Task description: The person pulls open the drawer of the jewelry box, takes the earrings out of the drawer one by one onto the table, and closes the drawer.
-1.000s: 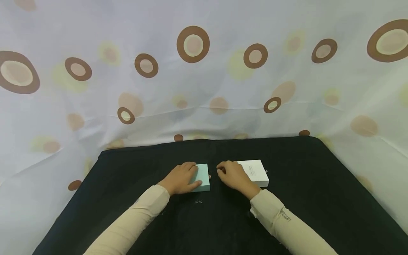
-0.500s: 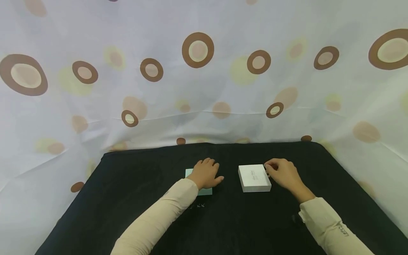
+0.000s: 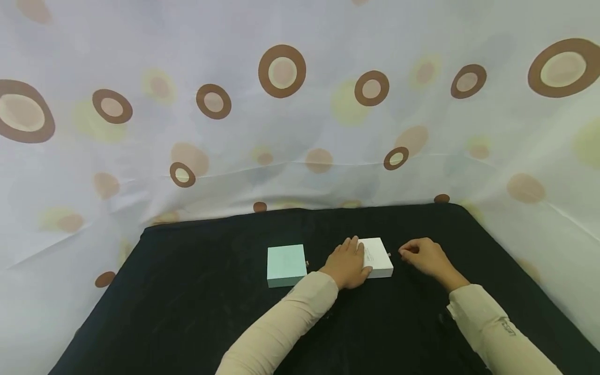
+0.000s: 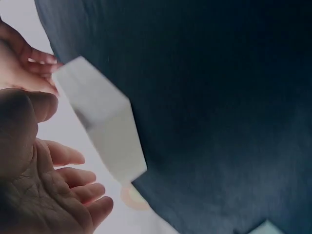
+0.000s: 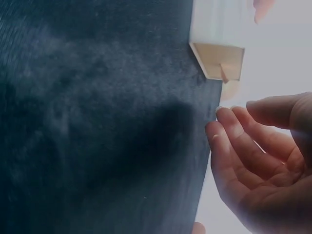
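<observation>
White box (image 3: 378, 257) on dark-covered counter (image 3: 201, 291); left grip (image 3: 347, 265) over its left side, released, fingers extended; right grip (image 3: 425, 258) near its tab (image 5: 224, 73), released, loosely curled.

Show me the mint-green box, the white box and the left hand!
Mint-green box (image 3: 286, 262), head view: its top face.
White box (image 3: 377, 253), head view: its top face.
Left hand (image 3: 347, 266), head view: its back.

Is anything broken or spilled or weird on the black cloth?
No, nothing stands out. The mint-green box and the white box look whole and sit apart on the black cloth, and I see no spill. Part of the white box is covered in the head view, so I can't check it all.
</observation>
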